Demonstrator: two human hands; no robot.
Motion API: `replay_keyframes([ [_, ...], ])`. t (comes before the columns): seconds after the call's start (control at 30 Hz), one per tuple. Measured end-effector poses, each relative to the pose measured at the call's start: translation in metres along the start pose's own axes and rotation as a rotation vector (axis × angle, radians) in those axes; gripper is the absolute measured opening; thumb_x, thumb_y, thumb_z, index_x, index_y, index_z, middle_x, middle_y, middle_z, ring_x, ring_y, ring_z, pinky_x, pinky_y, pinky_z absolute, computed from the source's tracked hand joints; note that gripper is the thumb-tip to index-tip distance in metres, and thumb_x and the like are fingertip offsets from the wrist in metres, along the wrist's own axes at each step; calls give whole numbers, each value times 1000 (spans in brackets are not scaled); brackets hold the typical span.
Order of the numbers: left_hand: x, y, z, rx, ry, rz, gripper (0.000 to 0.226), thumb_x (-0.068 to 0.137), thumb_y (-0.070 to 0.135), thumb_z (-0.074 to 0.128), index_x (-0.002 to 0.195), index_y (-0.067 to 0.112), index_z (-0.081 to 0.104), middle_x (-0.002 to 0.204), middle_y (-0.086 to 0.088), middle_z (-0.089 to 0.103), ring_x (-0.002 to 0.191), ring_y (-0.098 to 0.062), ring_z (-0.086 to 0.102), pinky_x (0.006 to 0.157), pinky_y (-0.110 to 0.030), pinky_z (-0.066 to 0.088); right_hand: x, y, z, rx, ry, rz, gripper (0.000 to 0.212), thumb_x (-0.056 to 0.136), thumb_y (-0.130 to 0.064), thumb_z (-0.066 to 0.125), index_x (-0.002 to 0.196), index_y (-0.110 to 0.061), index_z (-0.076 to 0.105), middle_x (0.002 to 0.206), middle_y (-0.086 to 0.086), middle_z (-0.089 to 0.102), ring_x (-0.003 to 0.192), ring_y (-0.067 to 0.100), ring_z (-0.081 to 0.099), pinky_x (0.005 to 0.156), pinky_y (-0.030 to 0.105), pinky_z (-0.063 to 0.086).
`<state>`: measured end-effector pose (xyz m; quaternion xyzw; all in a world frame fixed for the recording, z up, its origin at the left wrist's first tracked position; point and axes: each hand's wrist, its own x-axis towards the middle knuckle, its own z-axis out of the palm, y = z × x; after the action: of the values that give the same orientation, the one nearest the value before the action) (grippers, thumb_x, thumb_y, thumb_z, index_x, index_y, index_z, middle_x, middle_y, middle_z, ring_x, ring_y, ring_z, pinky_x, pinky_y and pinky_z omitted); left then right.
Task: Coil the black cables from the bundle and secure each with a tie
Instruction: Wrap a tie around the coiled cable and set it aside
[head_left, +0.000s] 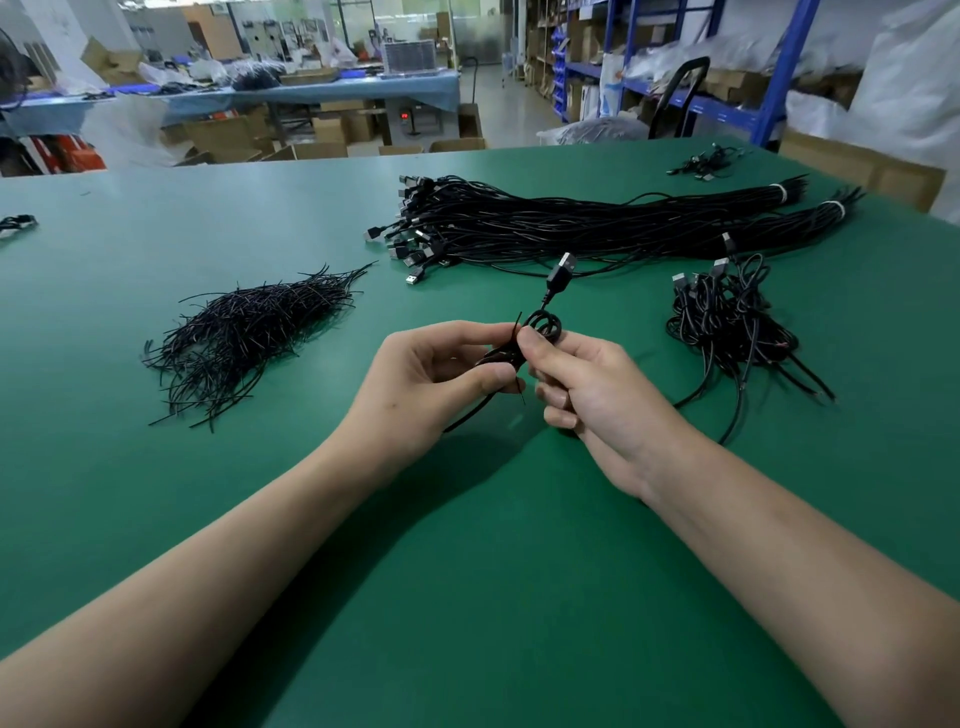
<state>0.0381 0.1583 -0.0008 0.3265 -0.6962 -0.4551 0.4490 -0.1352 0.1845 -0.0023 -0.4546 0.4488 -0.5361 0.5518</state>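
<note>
Over the green table (467, 545), left hand (431, 374) and right hand (597, 389) both pinch the coiled black cable (546, 326) between them, plug (563, 266) pointing away, a thin tie (518, 323) crossing it upright on the left hand's side.

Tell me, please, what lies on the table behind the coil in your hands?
Two long bundles of black cables lie on the green table behind the coiled cable. The left hand and right hand cover its lower part.
</note>
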Motion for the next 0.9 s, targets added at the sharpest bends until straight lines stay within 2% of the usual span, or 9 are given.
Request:
replay_keyframes([
  [0.1, 0, 1, 2, -15, -9, 11, 29, 87, 12, 75, 114, 22, 74, 100, -8, 79, 96, -29, 75, 97, -41, 57, 2, 0, -1, 128, -30, 13, 15, 98, -23, 64, 96, -10, 73, 62, -10, 46, 52, 5, 30, 44, 16, 24],
  [0.2, 0, 1, 2, -66, -24, 21, 29, 88, 10, 73, 116, 19, 72, 99, -8, 79, 94, -21, 76, 95, -32, 56, 3, -1, -2, 186, -74, 8, 21, 98, -19, 63, 112, -5, 69, 64, -6, 46, 51, 5, 32, 43, 16, 26],
  [0.3, -1, 2, 1, -98, -46, 28, 28, 90, 4, 70, 114, 17, 73, 101, -8, 79, 94, -20, 76, 92, -29, 56, 3, -2, -5, 213, -113, 12, 10, 98, -17, 62, 99, -8, 63, 66, -3, 49, 49, 5, 35, 43, 16, 28],
  [0.4, -1, 3, 0, -86, -67, 40, 22, 89, 6, 70, 110, 13, 74, 104, -7, 78, 95, -21, 75, 91, -28, 56, 4, -4, -6, 222, -122, 41, 12, 100, -17, 59, 91, -9, 61, 63, -4, 50, 48, 5, 36, 42, 16, 27],
  [0.53, -2, 4, 1, 18, -59, 20, 18, 86, 20, 76, 103, 22, 78, 102, -3, 79, 99, -21, 75, 96, -34, 57, 3, -4, -6, 142, -74, 44, 12, 101, -16, 57, 96, -6, 62, 62, -4, 51, 48, 4, 38, 43, 15, 29],
  [0.63, -2, 5, 4, 21, 16, -23, 20, 92, 37, 68, 98, 24, 81, 95, -3, 79, 91, -16, 73, 87, -30, 58, 2, -3, -4, 48, -36, -26, 13, 102, -17, 58, 93, -8, 62, 63, -4, 52, 50, 4, 41, 45, 14, 34],
  [0.7, -1, 6, 4, -19, 57, -78, 19, 94, 34, 70, 90, 20, 81, 88, -6, 77, 85, -18, 71, 81, -35, 59, 1, -3, -1, 6, -25, -77, 14, 103, -15, 57, 91, -8, 62, 62, -4, 54, 51, 5, 44, 46, 14, 37],
  [0.77, 0, 7, 2, -73, 56, -142, 15, 84, 32, 77, 84, 18, 80, 88, -8, 78, 84, -18, 72, 72, -31, 60, 0, -2, 3, -46, -23, -113, 13, 103, -14, 56, 93, -7, 61, 63, -3, 56, 52, 5, 46, 47, 14, 38],
  [0.9, 1, 6, 0, -151, 67, -226, 27, 69, 33, 82, 91, 17, 78, 92, -12, 78, 87, -21, 74, 69, -25, 58, 1, 1, 5, -114, -9, -168, 15, 103, -13, 57, 101, 1, 60, 65, -2, 56, 53, 7, 47, 48, 14, 39],
])
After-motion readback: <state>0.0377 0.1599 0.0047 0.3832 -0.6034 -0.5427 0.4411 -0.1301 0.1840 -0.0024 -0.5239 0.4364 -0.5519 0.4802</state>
